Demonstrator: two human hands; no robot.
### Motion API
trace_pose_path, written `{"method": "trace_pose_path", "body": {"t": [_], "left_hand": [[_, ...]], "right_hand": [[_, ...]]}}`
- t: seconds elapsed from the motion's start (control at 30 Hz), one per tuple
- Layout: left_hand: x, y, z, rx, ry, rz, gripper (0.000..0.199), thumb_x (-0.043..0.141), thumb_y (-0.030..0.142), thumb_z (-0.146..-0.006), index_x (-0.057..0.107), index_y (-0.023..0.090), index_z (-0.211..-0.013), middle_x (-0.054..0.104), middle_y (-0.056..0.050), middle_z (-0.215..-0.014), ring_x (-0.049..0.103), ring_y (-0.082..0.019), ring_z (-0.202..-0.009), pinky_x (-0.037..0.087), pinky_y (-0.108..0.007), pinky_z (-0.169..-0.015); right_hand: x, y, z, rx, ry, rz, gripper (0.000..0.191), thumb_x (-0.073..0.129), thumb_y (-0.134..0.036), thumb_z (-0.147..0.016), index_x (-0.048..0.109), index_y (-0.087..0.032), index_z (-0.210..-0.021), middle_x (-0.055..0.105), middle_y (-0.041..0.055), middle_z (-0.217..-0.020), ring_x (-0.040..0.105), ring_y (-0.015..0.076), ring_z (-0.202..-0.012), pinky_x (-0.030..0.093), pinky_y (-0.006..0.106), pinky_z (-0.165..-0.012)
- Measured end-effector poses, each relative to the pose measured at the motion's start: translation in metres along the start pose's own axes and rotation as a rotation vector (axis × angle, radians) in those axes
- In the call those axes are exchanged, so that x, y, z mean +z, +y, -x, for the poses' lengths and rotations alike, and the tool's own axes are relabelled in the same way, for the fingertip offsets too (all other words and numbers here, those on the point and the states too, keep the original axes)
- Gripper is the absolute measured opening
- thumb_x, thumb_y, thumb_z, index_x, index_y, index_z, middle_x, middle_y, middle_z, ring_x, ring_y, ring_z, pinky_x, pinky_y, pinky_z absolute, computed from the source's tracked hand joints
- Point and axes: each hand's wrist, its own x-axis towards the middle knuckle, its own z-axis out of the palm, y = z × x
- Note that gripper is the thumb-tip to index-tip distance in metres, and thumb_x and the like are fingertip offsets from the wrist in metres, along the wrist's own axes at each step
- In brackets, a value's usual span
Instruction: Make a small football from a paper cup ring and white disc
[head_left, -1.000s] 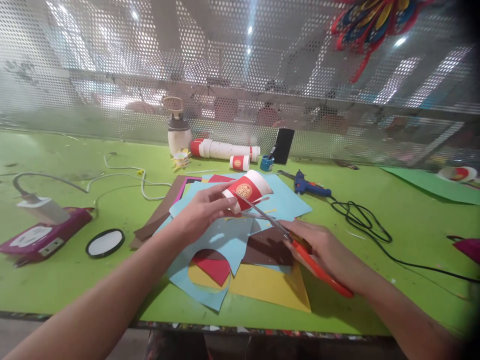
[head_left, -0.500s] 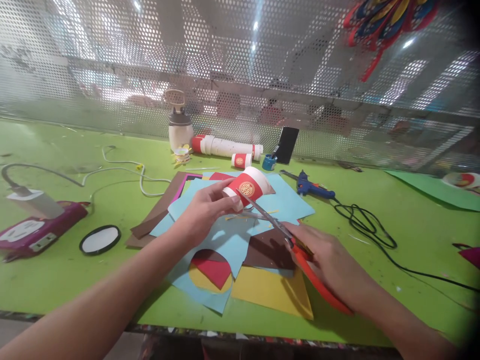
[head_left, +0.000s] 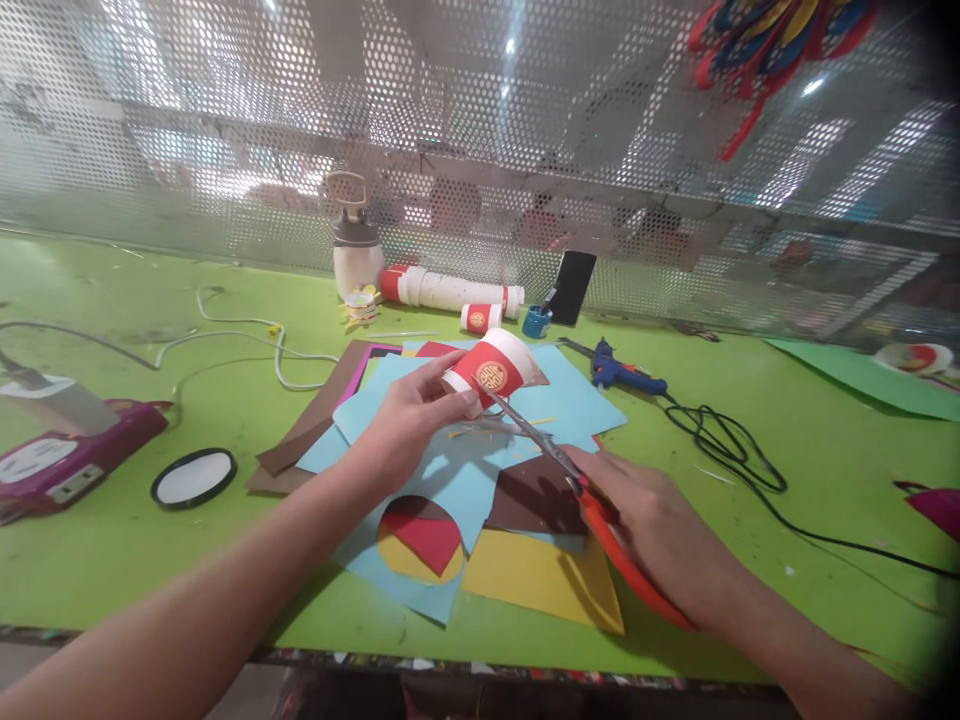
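Tilted on its side above the paper pile, a red and white paper cup (head_left: 504, 362) with a gold emblem is gripped by my left hand (head_left: 417, 412) near its base. My right hand (head_left: 637, 505) is closed around the red handles of a pair of scissors (head_left: 544, 440). The blades point up and left, and their tips meet the cup's lower side by the emblem. Whether they cut into the wall I cannot tell. Light blue paper sheets (head_left: 442, 470) lie below, one with a round hole, along with brown paper (head_left: 536, 500) and yellow paper (head_left: 540, 580).
A blue glue gun (head_left: 626, 378) with a coiled black cord lies at right. At left are a purple power strip (head_left: 90, 450) and a black-rimmed disc (head_left: 194, 478). Behind stand a second paper cup (head_left: 481, 318), stacked cups (head_left: 450, 291), a blue jar (head_left: 537, 321) and a spray bottle (head_left: 356, 260).
The view has shifted slightly, so everything sits a little further left. My hands, the cup and the scissors keep nearly the same positions relative to each other.
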Motion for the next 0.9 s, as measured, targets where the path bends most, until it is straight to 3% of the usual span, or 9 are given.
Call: {"method": "trace_pose_path", "body": {"t": [0.2, 0.33, 0.53, 0.9], "left_hand": [[-0.003, 0.007, -0.001, -0.067, -0.088, 0.154, 0.037, 0.069, 0.024, -0.082, 0.068, 0.014, -0.118, 0.071, -0.014, -0.109, 0.067, -0.028, -0.096, 0.052, -0.046, -0.088], [-0.005, 0.01, -0.002, -0.105, -0.051, 0.172, 0.042, 0.074, 0.019, -0.078, 0.068, 0.015, -0.12, 0.071, -0.014, -0.11, 0.067, -0.028, -0.096, 0.053, -0.049, -0.089], [-0.002, 0.008, -0.001, -0.086, -0.079, 0.15, 0.046, 0.076, 0.019, -0.078, 0.067, 0.016, -0.123, 0.07, -0.013, -0.116, 0.067, -0.024, -0.095, 0.052, -0.042, -0.088], [0.0, 0.009, 0.001, -0.07, -0.071, 0.143, 0.045, 0.074, 0.017, -0.078, 0.066, 0.015, -0.122, 0.071, -0.012, -0.112, 0.068, -0.023, -0.092, 0.049, -0.04, -0.087]], "right_hand": [[0.003, 0.01, 0.0, -0.029, -0.005, 0.024, 0.042, 0.044, -0.01, -0.089, 0.061, -0.015, -0.128, 0.07, 0.0135, -0.092, 0.067, 0.0258, -0.083, 0.055, 0.039, -0.076], [0.004, 0.018, -0.001, -0.016, -0.039, 0.002, 0.045, 0.043, -0.009, -0.09, 0.056, -0.014, -0.133, 0.068, 0.0151, -0.102, 0.066, 0.0278, -0.093, 0.054, 0.043, -0.082], [0.002, 0.016, -0.002, 0.017, -0.079, -0.04, 0.044, 0.043, -0.012, -0.092, 0.056, -0.016, -0.135, 0.068, 0.015, -0.105, 0.067, 0.0274, -0.094, 0.054, 0.045, -0.084], [0.002, 0.013, 0.001, -0.006, -0.077, 0.015, 0.04, 0.042, -0.012, -0.092, 0.061, -0.014, -0.127, 0.071, 0.0136, -0.095, 0.068, 0.025, -0.082, 0.056, 0.039, -0.076]]}}
